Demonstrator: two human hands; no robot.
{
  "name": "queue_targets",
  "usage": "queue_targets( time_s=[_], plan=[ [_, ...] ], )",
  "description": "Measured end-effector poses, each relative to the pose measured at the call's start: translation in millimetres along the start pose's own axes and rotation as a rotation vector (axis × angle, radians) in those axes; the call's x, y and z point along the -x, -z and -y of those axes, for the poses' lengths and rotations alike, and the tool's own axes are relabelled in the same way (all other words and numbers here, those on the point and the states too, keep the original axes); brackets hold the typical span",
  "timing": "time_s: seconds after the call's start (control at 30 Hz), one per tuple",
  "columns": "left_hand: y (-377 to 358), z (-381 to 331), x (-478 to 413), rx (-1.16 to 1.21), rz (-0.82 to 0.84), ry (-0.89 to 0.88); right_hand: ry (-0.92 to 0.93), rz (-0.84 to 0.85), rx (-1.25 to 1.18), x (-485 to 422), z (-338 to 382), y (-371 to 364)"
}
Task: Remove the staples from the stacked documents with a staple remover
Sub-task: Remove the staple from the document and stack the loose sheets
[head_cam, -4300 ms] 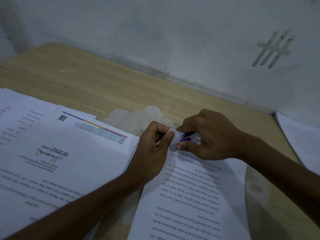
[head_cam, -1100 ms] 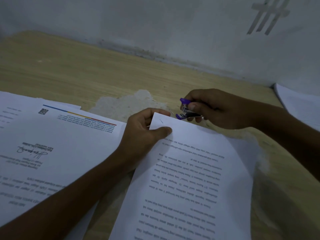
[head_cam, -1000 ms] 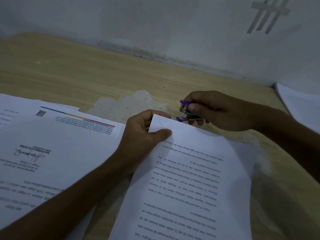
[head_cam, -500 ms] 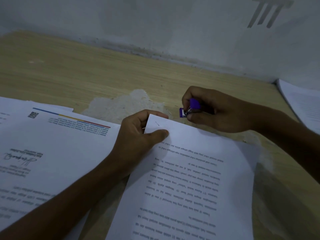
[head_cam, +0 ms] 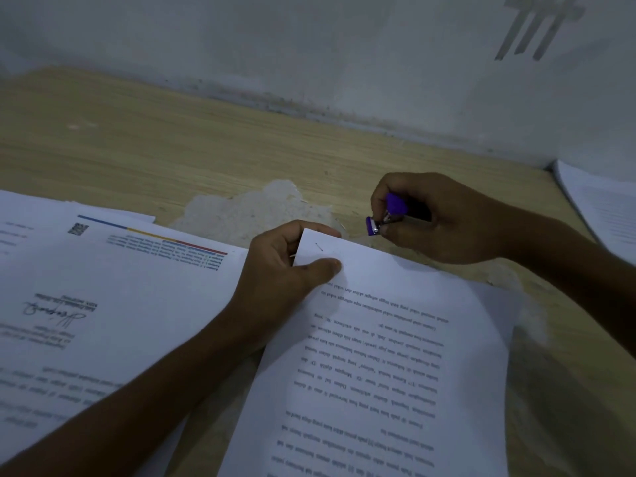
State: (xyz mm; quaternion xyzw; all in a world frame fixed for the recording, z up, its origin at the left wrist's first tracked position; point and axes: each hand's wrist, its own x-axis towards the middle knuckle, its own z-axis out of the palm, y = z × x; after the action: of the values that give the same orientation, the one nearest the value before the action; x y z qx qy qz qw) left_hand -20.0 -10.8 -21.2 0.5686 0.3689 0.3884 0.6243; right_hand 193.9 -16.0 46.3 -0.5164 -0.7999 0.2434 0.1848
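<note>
A stapled white document (head_cam: pixel 385 366) with printed text lies on the wooden table (head_cam: pixel 172 149) in front of me. My left hand (head_cam: pixel 285 270) pinches its top left corner, thumb on top, fingers under. A short dark staple (head_cam: pixel 319 247) shows in that corner just above the thumb. My right hand (head_cam: pixel 444 218) is closed around a small purple staple remover (head_cam: pixel 387 216), held a little to the right of the corner and apart from the paper. Its metal tip points left toward the corner.
A pile of loose printed sheets (head_cam: pixel 103 304) with a coloured stripe and a QR code lies at the left. Another paper stack (head_cam: pixel 605 208) sits at the right edge by the grey wall. A patch of peeled veneer (head_cam: pixel 247 211) lies behind my hands.
My right hand drew the staple remover away from the corner and turned it in its grip. My left hand has kept its pinch on the corner. The view drifted slightly.
</note>
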Motion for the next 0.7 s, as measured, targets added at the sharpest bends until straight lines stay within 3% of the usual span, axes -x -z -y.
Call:
queue_targets(
  time_s=[0.3, 0.47, 0.6, 0.7],
  plan=[
    [0.6, -0.2, 0.2, -0.001, -0.006, -0.001, -0.005, -0.028, -0.025, -1.2, 7.8, 3.4],
    [0.1, -1.4, 0.7, 0.000, 0.003, 0.006, 0.026, 0.008, 0.104, -1.9, 6.1, 3.0],
    [-0.3, -0.9, 0.7, -0.002, -0.010, -0.002, -0.167, 0.059, 0.079, -1.0, 7.7, 5.4],
    [-0.3, -0.3, 0.6, -0.006, -0.007, -0.003, -0.193, 0.083, 0.065, -1.2, 7.9, 6.9]
  ],
)
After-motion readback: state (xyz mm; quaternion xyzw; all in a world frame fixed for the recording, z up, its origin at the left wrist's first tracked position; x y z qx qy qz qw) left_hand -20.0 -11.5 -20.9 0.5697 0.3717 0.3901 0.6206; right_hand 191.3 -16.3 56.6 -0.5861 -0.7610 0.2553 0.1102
